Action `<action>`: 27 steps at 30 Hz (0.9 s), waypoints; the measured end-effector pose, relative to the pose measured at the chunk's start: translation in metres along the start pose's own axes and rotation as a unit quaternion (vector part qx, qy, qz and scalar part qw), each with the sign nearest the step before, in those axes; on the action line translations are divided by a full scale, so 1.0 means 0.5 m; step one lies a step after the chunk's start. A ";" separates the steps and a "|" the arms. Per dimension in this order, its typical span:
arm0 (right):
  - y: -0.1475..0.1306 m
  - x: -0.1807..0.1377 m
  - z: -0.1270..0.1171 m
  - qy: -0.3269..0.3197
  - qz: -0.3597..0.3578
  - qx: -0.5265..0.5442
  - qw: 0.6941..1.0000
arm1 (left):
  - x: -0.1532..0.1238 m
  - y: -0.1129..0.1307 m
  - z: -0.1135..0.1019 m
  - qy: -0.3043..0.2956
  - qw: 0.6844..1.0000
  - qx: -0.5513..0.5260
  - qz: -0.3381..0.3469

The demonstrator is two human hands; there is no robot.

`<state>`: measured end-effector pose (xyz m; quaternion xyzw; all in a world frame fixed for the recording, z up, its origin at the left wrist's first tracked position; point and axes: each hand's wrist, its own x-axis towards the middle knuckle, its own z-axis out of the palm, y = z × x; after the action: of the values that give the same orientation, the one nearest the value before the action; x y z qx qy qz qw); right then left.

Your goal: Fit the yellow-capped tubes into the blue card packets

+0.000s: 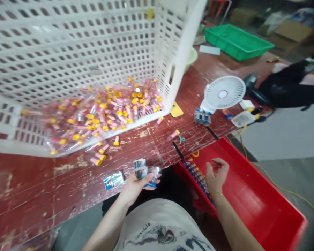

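My left hand point(138, 186) is closed around several small picture cards point(140, 170) and a shiny blue-edged packet point(152, 179), just off the front edge of the table. Beside it on the table lies another shiny blue packet point(113, 180). My right hand point(216, 176) is over the red bin point(253, 195); its fingers are loosely curled, with a gap to the thumb, and I see nothing in them. Left of that hand, a row of small blue-and-white packets point(196, 176) lines the bin's inner side.
A large white basket point(170, 82) lies on its side, with pink, yellow-capped tubes point(117, 111) spilling out. A white fan point(222, 92), a bundle of blue-capped items point(202, 116), a white bottle point(243, 119) and a green tray point(238, 42) stand to the right.
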<state>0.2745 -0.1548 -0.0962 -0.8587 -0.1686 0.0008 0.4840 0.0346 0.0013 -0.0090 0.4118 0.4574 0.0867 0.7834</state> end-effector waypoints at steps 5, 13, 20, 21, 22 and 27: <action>-0.186 0.054 0.147 -0.173 -0.271 -0.052 0.945 | 0.007 0.006 -0.018 0.011 1.000 -0.001 0.014; -0.226 0.131 0.242 -0.196 -0.150 -0.250 0.936 | 0.003 0.009 -0.063 0.069 0.994 -0.066 0.054; -0.222 0.138 0.251 -0.231 -0.142 -0.269 0.924 | 0.014 -0.002 -0.062 0.061 0.993 -0.077 0.063; -0.226 0.139 0.258 -0.234 -0.144 -0.267 0.924 | 0.012 -0.003 -0.062 0.055 0.993 -0.082 0.069; -0.231 0.138 0.265 -0.237 -0.143 -0.265 0.924 | 0.010 -0.002 -0.062 0.050 0.991 -0.093 0.076; -0.271 0.102 0.264 -0.256 -0.149 -0.129 0.946 | 0.000 0.001 -0.066 0.083 0.975 -0.175 0.113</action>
<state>0.2618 0.0341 -0.0457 -0.8500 -0.4111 0.1267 0.3041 0.0089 0.0204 -0.0166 0.3088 0.4490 0.2866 0.7879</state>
